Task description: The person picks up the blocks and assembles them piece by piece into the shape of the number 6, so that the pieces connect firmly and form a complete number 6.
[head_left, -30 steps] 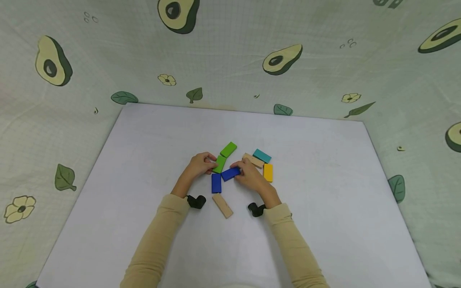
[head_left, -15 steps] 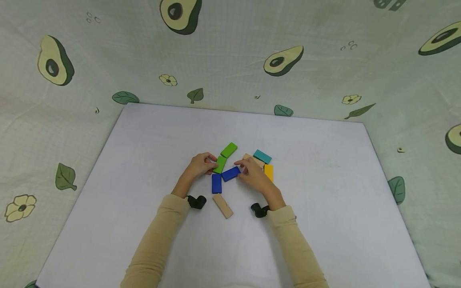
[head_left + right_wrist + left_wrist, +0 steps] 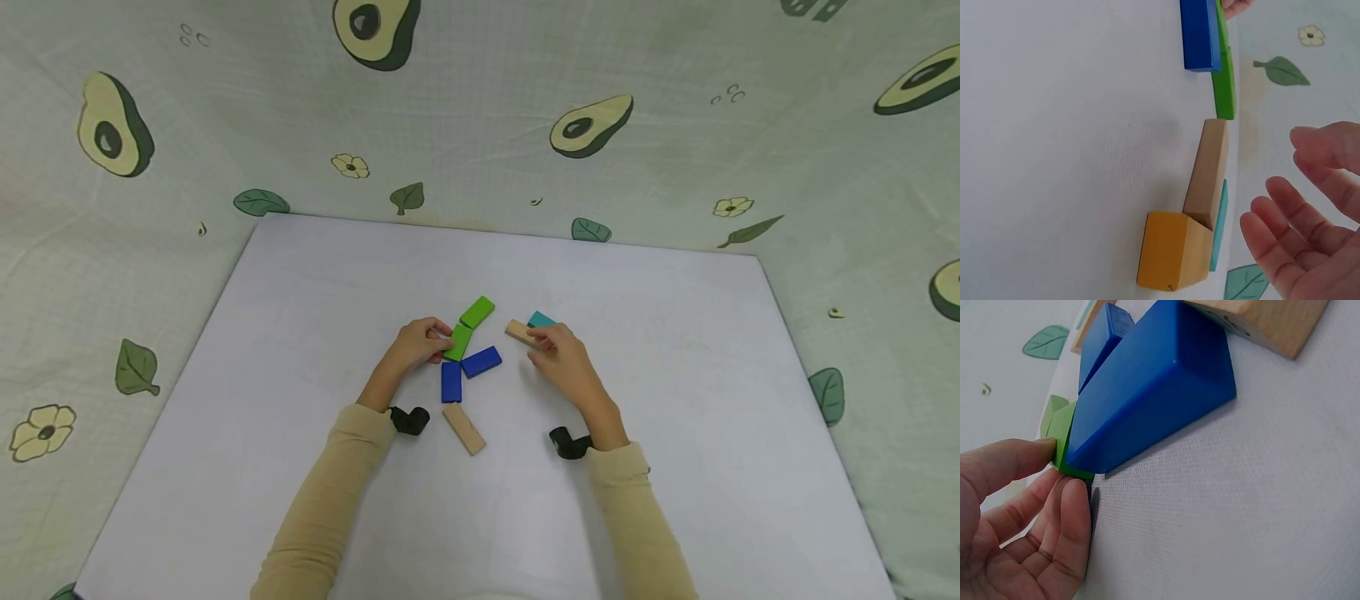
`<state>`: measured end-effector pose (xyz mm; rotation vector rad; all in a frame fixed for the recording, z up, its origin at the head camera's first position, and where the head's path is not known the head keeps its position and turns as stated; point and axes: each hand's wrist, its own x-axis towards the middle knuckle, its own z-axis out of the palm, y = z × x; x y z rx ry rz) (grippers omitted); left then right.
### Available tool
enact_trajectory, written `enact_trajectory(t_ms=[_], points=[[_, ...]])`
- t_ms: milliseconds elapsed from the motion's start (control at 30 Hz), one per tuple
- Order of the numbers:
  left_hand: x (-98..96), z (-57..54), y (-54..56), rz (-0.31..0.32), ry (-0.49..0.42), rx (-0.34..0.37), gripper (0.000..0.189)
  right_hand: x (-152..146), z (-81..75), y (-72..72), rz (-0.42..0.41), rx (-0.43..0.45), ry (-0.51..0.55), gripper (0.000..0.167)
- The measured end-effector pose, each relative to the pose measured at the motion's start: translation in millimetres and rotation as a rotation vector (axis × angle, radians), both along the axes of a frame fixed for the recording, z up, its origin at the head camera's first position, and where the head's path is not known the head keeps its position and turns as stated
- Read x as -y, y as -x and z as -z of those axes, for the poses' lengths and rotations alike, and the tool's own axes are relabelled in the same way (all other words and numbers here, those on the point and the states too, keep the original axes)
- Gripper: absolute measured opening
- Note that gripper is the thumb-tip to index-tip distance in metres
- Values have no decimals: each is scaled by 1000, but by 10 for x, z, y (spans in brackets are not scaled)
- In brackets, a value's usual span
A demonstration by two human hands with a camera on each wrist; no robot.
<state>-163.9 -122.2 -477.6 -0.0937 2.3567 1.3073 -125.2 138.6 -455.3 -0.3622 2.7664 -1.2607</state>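
Observation:
In the head view, my left hand (image 3: 416, 340) holds the near green block (image 3: 461, 342) by its end. The left wrist view shows a fingertip against that green block (image 3: 1064, 432) and other fingers bent below it. A second green block (image 3: 477, 312) lies end to end with it, slanting away. Two blue blocks, one upright in view (image 3: 451, 382) and one angled (image 3: 482, 362), meet near its lower end. Over the right cluster hovers my right hand (image 3: 566, 362), fingers parted and holding nothing; it hides the yellow block (image 3: 1163, 250) from the head view.
Beside the yellow block lie a plain wooden block (image 3: 1205, 175) and a teal block (image 3: 1219, 231). Another wooden block (image 3: 464, 429) slants below the upright blue one. Avocado-print cloth (image 3: 480, 108) hangs behind the white tabletop (image 3: 360, 267).
My right hand has let go of the angled blue block and moved right, over the wooden, teal and yellow blocks. The left hand has stayed at the near green block.

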Motion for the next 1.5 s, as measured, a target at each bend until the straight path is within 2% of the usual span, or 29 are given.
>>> enact_trajectory(t_ms=[133,233,733,1133,1500], points=[[1,-7,-1,4,-11,-5,29,-90,-10,-34,53,-1,-6,36],[2,-8,-2,5,-16,-5,29,-138,-14,-59,102,34,-32,40],[5,22,6,10,-13,-9,30,-203,122,-85,321,271,-131,59],[16,26,8,12,-9,-5,30,-180,182,-73,371,360,-130,60],[13,30,14,10,-4,-2,30,-169,196,-62,391,344,-138,53]])
